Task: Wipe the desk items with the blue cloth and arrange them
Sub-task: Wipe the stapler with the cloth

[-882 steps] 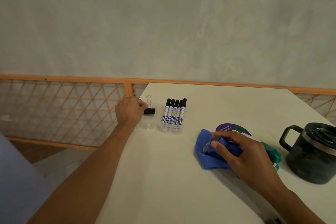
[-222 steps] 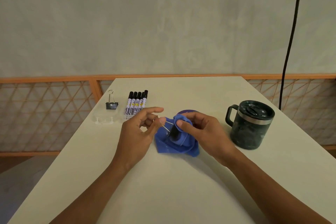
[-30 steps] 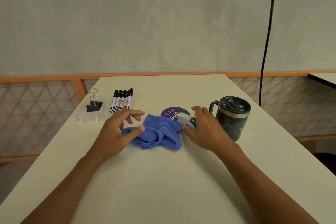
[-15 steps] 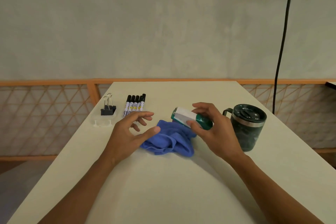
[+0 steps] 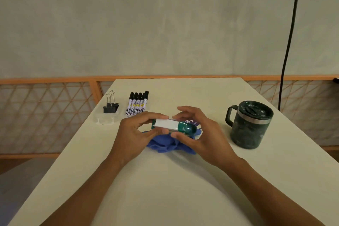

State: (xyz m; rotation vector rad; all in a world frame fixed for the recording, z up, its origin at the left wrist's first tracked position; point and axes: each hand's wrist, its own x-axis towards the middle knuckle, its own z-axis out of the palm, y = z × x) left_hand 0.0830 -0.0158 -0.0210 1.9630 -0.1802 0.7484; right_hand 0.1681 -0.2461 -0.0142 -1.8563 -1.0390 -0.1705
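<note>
Both hands grip the green-and-white stapler point(image 5: 174, 125): my left hand point(image 5: 135, 134) pinches the white end and my right hand point(image 5: 201, 134) curls round the green end. I hold it just above the crumpled blue cloth point(image 5: 163, 143). A purple disc point(image 5: 192, 122) is half hidden behind my right hand. A dark lidded mug point(image 5: 249, 124) stands well apart on the right. At far left, black binder clips point(image 5: 110, 105) sit in a clear tray point(image 5: 106, 118), with five markers point(image 5: 137, 104) beside it. The table point(image 5: 165, 189) is white and the wall grey, with an orange lattice railing point(image 5: 45, 115) and a hanging black cable point(image 5: 288, 42).
</note>
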